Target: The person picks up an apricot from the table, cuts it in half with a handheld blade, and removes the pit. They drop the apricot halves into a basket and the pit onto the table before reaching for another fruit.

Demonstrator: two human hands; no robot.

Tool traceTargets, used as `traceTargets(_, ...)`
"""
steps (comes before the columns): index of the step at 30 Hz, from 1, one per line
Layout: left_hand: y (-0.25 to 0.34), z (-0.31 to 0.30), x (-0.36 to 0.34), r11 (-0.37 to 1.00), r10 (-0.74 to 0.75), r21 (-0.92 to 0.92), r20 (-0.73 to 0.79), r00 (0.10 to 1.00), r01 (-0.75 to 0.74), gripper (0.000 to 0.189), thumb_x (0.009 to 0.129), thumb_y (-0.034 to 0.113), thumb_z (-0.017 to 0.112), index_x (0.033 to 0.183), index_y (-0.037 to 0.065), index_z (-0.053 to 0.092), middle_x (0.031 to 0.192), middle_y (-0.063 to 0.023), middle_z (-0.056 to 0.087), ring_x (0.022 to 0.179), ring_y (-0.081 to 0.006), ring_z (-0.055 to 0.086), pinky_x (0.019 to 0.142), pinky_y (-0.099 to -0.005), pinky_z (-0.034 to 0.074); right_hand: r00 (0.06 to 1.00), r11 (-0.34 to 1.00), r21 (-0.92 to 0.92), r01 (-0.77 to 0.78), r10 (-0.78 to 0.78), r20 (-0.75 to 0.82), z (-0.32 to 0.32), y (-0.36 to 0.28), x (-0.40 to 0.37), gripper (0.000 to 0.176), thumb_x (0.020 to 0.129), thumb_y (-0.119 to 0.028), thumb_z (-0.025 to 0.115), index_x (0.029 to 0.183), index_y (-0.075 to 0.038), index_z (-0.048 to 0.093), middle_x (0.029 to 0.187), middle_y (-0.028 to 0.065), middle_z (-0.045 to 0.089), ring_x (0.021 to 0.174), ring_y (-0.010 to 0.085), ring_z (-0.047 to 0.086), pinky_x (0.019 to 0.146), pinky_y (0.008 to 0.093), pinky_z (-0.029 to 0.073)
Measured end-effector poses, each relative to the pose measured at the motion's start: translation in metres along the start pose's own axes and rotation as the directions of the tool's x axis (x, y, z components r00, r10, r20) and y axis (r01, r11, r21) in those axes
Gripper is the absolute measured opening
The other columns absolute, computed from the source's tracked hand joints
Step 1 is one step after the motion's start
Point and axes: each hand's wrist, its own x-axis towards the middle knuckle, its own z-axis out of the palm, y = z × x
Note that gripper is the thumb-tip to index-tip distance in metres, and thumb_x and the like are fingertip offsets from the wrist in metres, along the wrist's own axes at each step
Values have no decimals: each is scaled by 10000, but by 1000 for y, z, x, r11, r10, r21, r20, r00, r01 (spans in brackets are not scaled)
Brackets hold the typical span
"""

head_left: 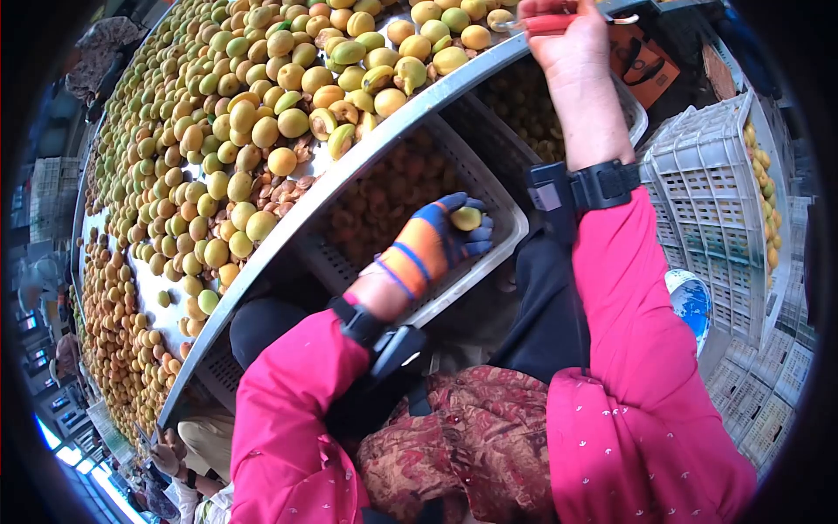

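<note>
My left hand (419,253), in an orange and blue glove, is closed around a yellow-green apricot (466,218). It hangs over a pale plastic crate (511,243) below the table edge, with apricots (384,188) lying in the crate. Up at the table rim, my bare right hand (572,48) grips a red-handled tool (548,24) with thin metal showing at its ends. Whole apricots (266,131) cover the metal table (349,166) beside my hands. Some halved apricots (342,140) and brown pits (278,194) lie near its edge.
Stacked white crates (707,166) with yellow fruit stand on the right, near an orange carton (642,70). A blue and white bucket (688,306) sits below them. At lower left, another person's hand (168,454) works at the table edge.
</note>
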Motion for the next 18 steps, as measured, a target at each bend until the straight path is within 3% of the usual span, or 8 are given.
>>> traceTargets(2,-10,19,37,986,7,-166,31,999,-2,281,896,327,462,946,57,524,870,-109,587,775,-261,572,677,-368,490,1000,1000,-13,6,-6,0,0,-15,-7,339,920,-352,422,678,-120,473,544,17,469,495,184,469,489,334,427)
traceTargets(4,-9,70,54,952,306,-63,188,933,-299,292,890,345,469,997,76,508,883,-94,577,769,-266,573,663,-362,474,978,991,-105,78,-55,202,-14,-28,4,354,920,-354,417,659,-121,473,534,13,466,494,184,468,491,331,419)
traceTargets(6,-14,74,83,972,235,3,-63,970,-235,325,885,351,482,1073,85,491,914,-82,571,762,-247,574,657,-362,462,994,999,-19,49,-47,97,-14,-38,2,330,914,-364,424,697,-122,485,543,0,480,505,184,486,486,324,413)
traceTargets(8,-41,61,76,872,467,213,-98,879,-440,408,879,329,509,1198,82,451,934,-89,577,716,-215,585,627,-356,451,999,989,-145,6,-11,-30,-15,-47,4,304,912,-363,436,739,-119,487,557,-4,488,511,179,500,479,329,422)
traceTargets(12,-67,-26,63,829,547,340,-334,767,-444,299,835,249,602,1043,40,553,825,-92,614,621,-193,607,547,-292,466,1000,995,-100,22,-23,-10,-21,-48,6,263,901,-353,480,782,-119,466,576,-3,469,506,155,498,478,340,444)
traceTargets(14,-60,-117,84,560,697,824,-412,587,-87,165,839,201,579,924,63,612,812,-102,623,664,-224,616,575,-304,476,999,995,-104,11,-14,-33,-22,-45,1,254,905,-337,479,779,-117,461,573,-3,456,502,155,493,477,338,443)
traceTargets(16,-32,-153,63,-201,854,838,-104,510,508,155,847,182,528,796,82,634,781,-98,632,673,-281,610,612,-339,483,987,982,-189,-6,36,156,-27,-45,1,238,908,-310,479,769,-118,462,571,0,456,497,155,489,481,336,443)
traceTargets(18,-8,-181,46,-144,752,839,-252,609,525,198,860,193,468,899,49,598,891,-124,621,792,-325,593,702,-398,491,999,986,-159,-40,44,16,-17,-40,-10,235,913,-285,471,749,-118,462,568,4,457,491,157,485,488,334,446)
